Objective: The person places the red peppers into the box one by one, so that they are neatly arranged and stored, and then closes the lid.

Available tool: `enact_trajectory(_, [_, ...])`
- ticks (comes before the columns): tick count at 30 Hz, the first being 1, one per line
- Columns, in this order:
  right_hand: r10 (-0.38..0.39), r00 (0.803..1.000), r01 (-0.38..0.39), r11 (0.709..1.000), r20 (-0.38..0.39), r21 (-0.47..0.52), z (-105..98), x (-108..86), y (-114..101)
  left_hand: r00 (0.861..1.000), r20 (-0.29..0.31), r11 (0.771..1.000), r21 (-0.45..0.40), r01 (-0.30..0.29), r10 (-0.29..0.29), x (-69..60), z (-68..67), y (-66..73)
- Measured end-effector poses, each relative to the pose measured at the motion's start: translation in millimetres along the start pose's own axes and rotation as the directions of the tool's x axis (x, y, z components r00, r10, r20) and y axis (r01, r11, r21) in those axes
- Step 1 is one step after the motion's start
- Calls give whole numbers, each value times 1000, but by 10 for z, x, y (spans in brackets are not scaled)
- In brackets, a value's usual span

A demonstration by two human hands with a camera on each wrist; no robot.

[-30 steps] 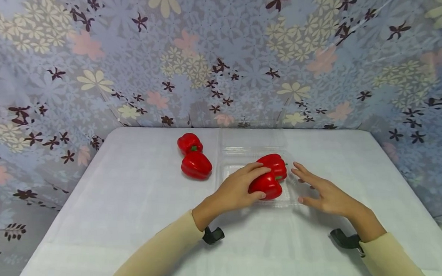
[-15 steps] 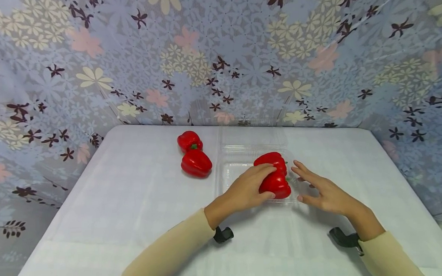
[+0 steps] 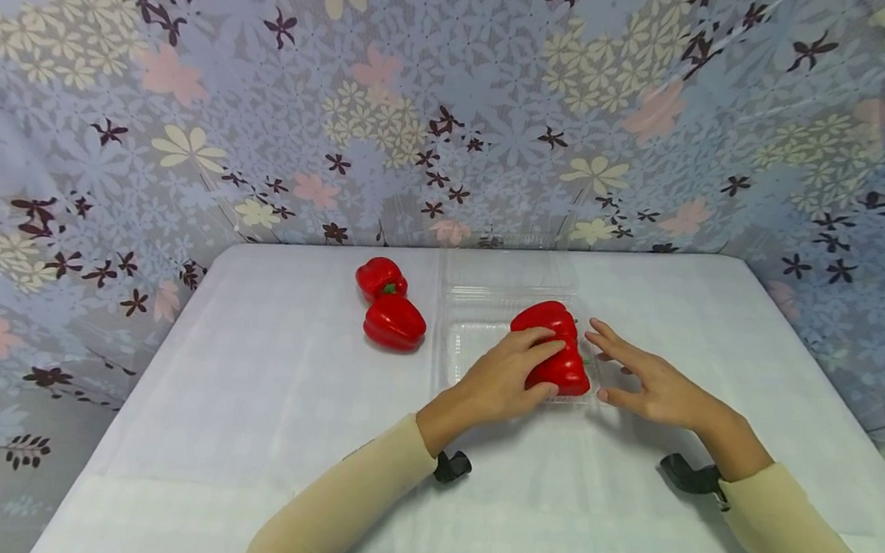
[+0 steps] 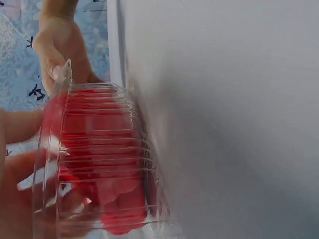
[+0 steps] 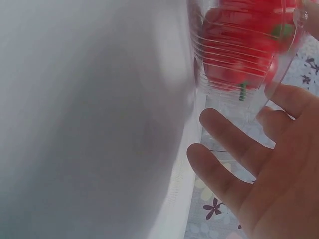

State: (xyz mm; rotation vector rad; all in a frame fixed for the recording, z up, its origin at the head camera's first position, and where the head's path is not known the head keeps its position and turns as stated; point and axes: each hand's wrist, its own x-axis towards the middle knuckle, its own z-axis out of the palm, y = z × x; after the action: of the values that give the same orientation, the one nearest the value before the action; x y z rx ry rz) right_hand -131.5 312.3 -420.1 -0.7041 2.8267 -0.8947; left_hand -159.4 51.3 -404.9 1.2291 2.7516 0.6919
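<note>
A clear plastic clamshell container (image 3: 470, 340) lies with its lid raised at the back. In its right part are two red bell peppers, a rear bell pepper (image 3: 540, 313) and a front bell pepper (image 3: 570, 375) with a green stem. My left hand (image 3: 499, 380) reaches inside and holds the front bell pepper, thumb at its near side and fingers over its top. Through the ribbed wall in the left wrist view, red peppers (image 4: 112, 164) show. At the container's right rim, my right hand (image 3: 651, 387) has its fingers spread, holding nothing; thumb and fingertips are at the rim.
Left of the container, two more red bell peppers lie on the white-covered table (image 3: 254, 403): a far one (image 3: 379, 278) and a nearer one (image 3: 395, 322), touching. A floral curtain (image 3: 418, 102) hangs behind the table's back edge. Dark camera mounts (image 3: 452, 466) sit on both wrists.
My left hand has moved right with the front bell pepper, which now sits against the container's right side and in front of the other pepper. The right hand has barely moved.
</note>
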Motion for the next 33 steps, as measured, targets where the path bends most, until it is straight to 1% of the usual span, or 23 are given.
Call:
enact_trajectory(3, [-13,1000,13,1000,-6,-3,-2,3,0,999,13,998,44,-42,41,-5,28,-7])
enact_trajectory(5, [-18,1000,18,1000,-10,-5,-1,5,-1,999,10,997,59,-49,48,-10,45,-10])
enact_trajectory(8, [-17,1000,17,1000,-9,-6,0,9,-5,999,-5,998,58,-38,38,-12,57,-14])
enact_trajectory(17, [0,1000,0,1000,0,-3,10,9,-12,1000,26,999,52,-17,15,-19,45,-3])
enact_trajectory(22, [-1,1000,1,1000,1,5,15,25,2,1000,23,998,58,-17,15,-8,48,-22])
enact_trajectory(26, [-4,1000,4,1000,-8,0,15,5,14,1000,23,999,41,-7,7,0,63,-23])
enact_trajectory(29, [2,1000,-2,1000,-16,-5,16,-11,16,1000,14,1000,18,2,-2,-5,70,-24])
enact_trajectory(33, [8,1000,-9,1000,-15,-10,19,5,14,1000,-23,1000,-8,10,-11,-23,48,-36])
